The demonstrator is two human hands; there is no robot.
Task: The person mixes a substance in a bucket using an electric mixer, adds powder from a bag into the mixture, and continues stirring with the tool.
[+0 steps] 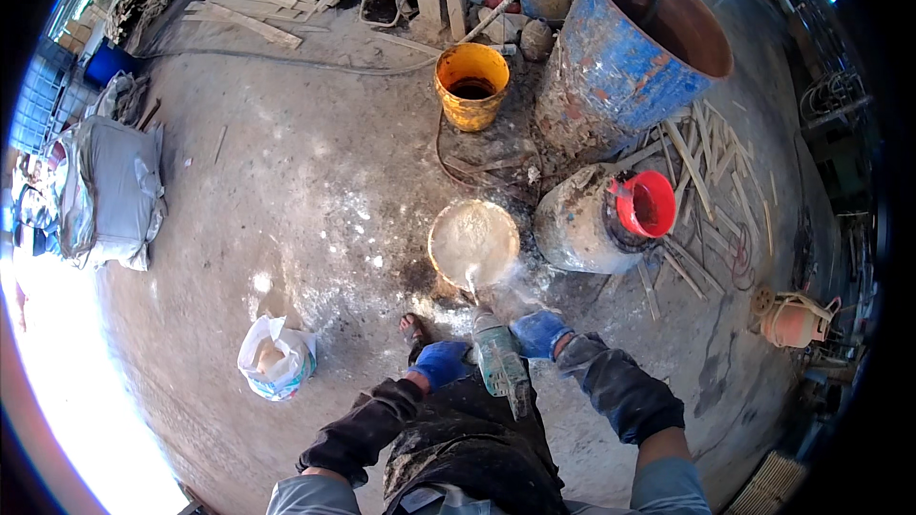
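Blue-gloved hands (491, 348) on grimy mixer drill (500, 367)

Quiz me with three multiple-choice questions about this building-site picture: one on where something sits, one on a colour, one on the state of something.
1. Where is the white bag?
A. on the ground to the person's left
B. inside the blue drum
C. on top of the yellow bucket

2. What colour are the gloves?
A. red
B. blue
C. white

3. What is the state of the bucket under the mixer?
A. empty
B. tipped over
C. filled with a pale mix

Answers:
1 A, it lies on the floor left of the left hand.
2 B, both the left and the right hand wear blue on the mixer drill.
3 C, the mixing bucket stands upright with pale grey mix to near its rim.
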